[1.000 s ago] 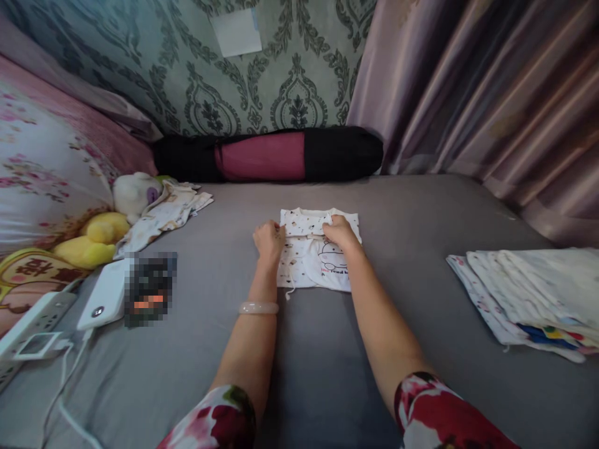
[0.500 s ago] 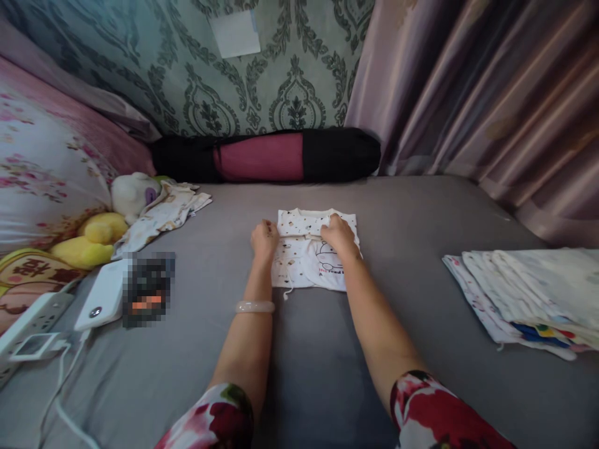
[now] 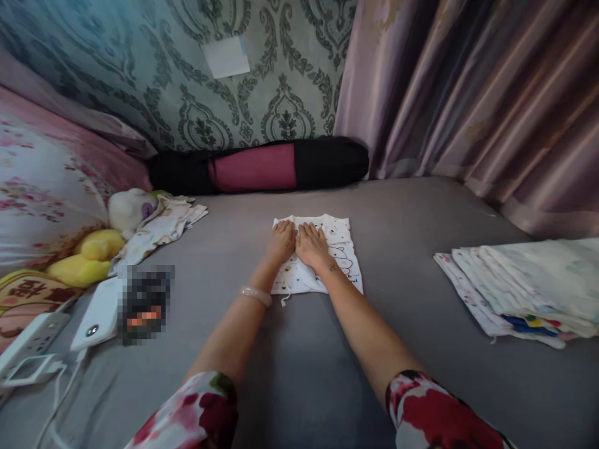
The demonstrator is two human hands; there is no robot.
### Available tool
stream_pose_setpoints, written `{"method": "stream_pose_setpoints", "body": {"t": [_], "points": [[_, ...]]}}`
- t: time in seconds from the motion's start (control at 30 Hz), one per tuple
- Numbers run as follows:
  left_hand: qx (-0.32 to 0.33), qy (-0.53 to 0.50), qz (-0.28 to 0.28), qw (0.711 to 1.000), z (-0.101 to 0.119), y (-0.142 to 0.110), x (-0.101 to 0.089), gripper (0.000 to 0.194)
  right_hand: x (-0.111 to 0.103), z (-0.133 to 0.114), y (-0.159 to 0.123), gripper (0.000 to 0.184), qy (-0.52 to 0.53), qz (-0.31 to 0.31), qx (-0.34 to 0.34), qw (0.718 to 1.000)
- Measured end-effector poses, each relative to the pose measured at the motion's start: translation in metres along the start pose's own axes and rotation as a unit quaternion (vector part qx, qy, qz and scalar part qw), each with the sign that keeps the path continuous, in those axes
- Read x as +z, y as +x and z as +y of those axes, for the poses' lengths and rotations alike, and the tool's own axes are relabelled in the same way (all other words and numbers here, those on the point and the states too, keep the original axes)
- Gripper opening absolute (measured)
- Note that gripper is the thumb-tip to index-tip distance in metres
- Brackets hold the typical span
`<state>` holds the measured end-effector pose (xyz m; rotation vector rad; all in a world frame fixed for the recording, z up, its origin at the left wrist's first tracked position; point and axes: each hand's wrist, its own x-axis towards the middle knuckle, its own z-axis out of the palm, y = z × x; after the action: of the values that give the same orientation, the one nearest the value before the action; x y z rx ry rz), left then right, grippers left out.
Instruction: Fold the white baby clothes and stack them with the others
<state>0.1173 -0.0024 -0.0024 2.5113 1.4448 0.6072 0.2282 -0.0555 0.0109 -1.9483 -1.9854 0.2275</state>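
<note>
A small white baby garment (image 3: 339,252) with dark specks and a cartoon print lies folded flat on the grey bed sheet (image 3: 327,374). My left hand (image 3: 281,240) and my right hand (image 3: 311,243) rest side by side on its middle, palms down, fingers stretched out flat and pressing the cloth. A pale bangle (image 3: 255,294) sits on my left wrist. A drawstring end hangs at the garment's near left corner.
A stack of folded printed cloths (image 3: 519,287) lies at the right. At the left are a yellow plush toy (image 3: 87,262), a white plush (image 3: 128,209), another small garment (image 3: 163,224), a white power bank (image 3: 96,315) and a power strip (image 3: 28,343). A black-and-pink roll (image 3: 257,165) lies against the wall; curtains hang at right.
Both hands let go of the garment's upper fold and came together, now lying flat on its middle. The upper flap lies smoothed down. The camera tilted slightly.
</note>
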Motion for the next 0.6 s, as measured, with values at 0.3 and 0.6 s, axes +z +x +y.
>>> {"method": "stream_pose_setpoints", "body": {"t": [0.3,0.6], "points": [[-0.091,0.048,-0.045,0.994,0.002,-0.003,0.001,0.056,0.000,0.001,0.000,0.058,0.010,0.023,0.058,0.998],[-0.086,0.064,-0.040,0.993,-0.008,-0.004,0.000,0.059,-0.008,0.036,0.001,0.054,-0.027,0.031,0.122,0.992]]}}
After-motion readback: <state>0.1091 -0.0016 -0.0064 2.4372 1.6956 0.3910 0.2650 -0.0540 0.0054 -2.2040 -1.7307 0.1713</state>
